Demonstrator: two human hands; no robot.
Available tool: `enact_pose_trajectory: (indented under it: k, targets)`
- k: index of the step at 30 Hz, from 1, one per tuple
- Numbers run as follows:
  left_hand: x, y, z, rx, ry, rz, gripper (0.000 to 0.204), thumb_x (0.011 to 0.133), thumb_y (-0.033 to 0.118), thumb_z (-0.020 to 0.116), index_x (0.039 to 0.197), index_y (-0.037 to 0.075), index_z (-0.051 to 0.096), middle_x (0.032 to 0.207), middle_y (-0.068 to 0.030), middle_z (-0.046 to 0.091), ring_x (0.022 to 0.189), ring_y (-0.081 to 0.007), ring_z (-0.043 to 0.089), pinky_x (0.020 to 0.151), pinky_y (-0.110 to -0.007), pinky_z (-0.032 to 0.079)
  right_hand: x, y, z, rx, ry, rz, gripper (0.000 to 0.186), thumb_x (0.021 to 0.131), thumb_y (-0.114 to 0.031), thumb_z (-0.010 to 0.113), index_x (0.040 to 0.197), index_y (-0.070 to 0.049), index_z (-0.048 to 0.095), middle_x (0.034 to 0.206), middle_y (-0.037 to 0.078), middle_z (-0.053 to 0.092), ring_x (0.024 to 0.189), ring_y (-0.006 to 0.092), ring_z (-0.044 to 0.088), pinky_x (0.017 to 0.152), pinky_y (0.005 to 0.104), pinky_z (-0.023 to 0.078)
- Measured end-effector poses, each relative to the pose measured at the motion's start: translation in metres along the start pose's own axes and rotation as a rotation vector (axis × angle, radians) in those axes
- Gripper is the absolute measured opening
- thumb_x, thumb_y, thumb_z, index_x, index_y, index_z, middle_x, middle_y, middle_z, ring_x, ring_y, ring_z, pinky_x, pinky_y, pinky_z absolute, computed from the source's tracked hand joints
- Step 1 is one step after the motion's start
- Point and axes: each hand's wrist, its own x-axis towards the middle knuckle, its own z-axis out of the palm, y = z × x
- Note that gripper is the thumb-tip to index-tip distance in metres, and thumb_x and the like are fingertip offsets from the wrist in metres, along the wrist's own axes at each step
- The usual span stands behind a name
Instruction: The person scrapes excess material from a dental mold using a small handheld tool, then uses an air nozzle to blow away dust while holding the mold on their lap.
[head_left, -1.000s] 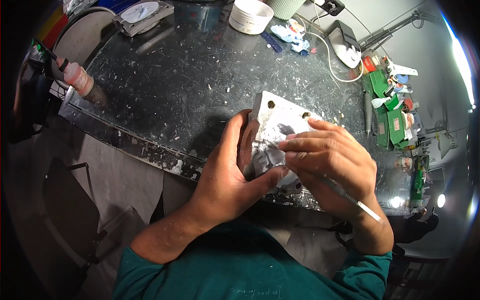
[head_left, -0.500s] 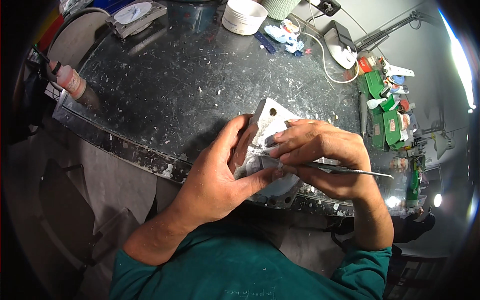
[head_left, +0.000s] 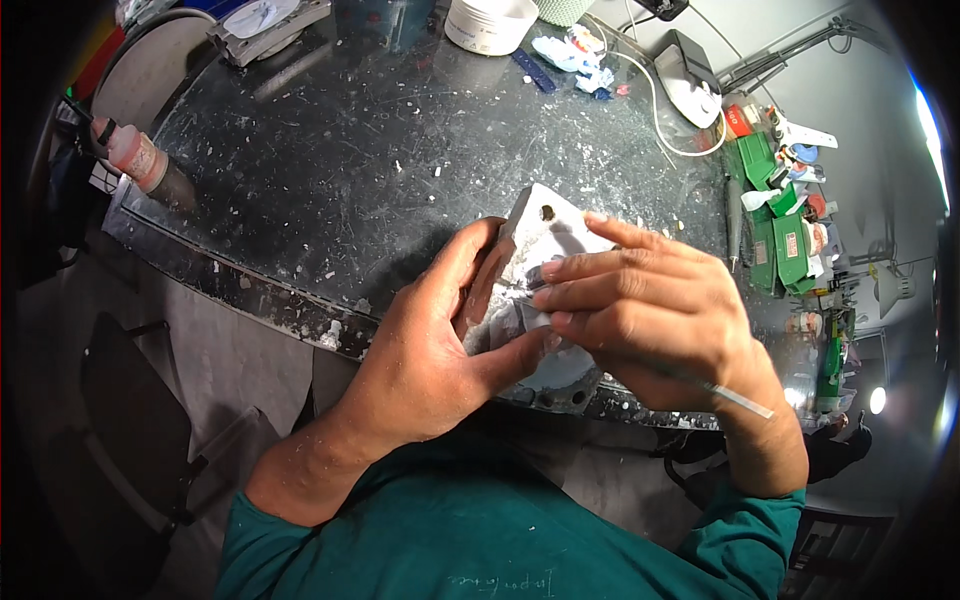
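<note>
My left hand (head_left: 420,360) grips a squarish, white-dusted block (head_left: 533,215) with dark holes at its corners and a brown band along its left side, held tilted at the bench's front edge. My left thumb presses on its lower face. My right hand (head_left: 650,320) is closed round a slim metal tool (head_left: 740,400), whose handle end sticks out toward my wrist. My right fingertips rest over the middle of the block, where white crumbs and grey material show; they hide the tool's working tip.
On the scratched dark bench (head_left: 320,160) stand a pink bottle (head_left: 140,160), a metal mould (head_left: 260,30), a white tub (head_left: 490,25) and blue crumpled pieces (head_left: 580,65). At the right are a white device (head_left: 690,95), green trays (head_left: 775,250) and a handpiece (head_left: 733,225). A chair (head_left: 130,400) stands below left.
Both hands and the block have shifted a little left since a second ago. The tool swung flatter half a second ago and now slopes down to the right again as my right fingers move.
</note>
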Motion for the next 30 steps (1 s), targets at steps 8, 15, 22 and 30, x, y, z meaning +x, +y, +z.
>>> enact_pose_trajectory:
  k: [8, 15, 22, 30]
  targets:
    - [0.002, 0.006, 0.001, 0.094, -0.020, -0.069, 0.069, 0.092, 0.002, 0.084, 0.150, -0.004, 0.048, 0.135, -0.0126, 0.066, 0.127, -0.0142, 0.061, 0.108, -0.032, 0.051, -0.023, -0.004, 0.024, 0.075, 0.308, 0.027, 0.027, 0.075, 0.007, 0.086, 0.097, -0.001, 0.073, 0.110, 0.018, 0.080, 0.099, 0.0323, 0.081, 0.088, 0.0426, 0.067]
    - [0.014, 0.015, -0.010, 0.058, -0.129, -0.187, 0.074, 0.088, 0.004, 0.087, 0.151, -0.007, 0.049, 0.137, -0.0121, 0.066, 0.129, -0.0152, 0.060, 0.109, -0.031, 0.050, -0.026, 0.007, 0.009, 0.230, 0.196, 0.141, 0.024, 0.081, 0.007, 0.084, 0.101, -0.002, 0.075, 0.107, 0.014, 0.080, 0.109, 0.0329, 0.079, 0.089, 0.0411, 0.065]
    - [0.020, 0.009, -0.018, -0.027, -0.230, -0.248, 0.090, 0.085, 0.006, 0.090, 0.157, -0.016, 0.041, 0.147, -0.0206, 0.061, 0.139, -0.0215, 0.055, 0.119, -0.034, 0.044, -0.018, 0.018, -0.005, 0.356, 0.105, 0.169, 0.018, 0.084, 0.003, 0.083, 0.100, -0.002, 0.077, 0.106, 0.012, 0.081, 0.106, 0.0309, 0.079, 0.092, 0.0414, 0.062]
    - [0.021, 0.006, -0.018, 0.018, -0.201, -0.202, 0.088, 0.085, 0.007, 0.091, 0.156, -0.014, 0.043, 0.144, -0.0206, 0.063, 0.136, -0.0220, 0.057, 0.118, -0.034, 0.045, -0.015, 0.024, -0.008, 0.369, 0.034, 0.165, 0.018, 0.083, 0.001, 0.084, 0.099, -0.003, 0.077, 0.105, 0.012, 0.081, 0.104, 0.0304, 0.079, 0.090, 0.0411, 0.062]
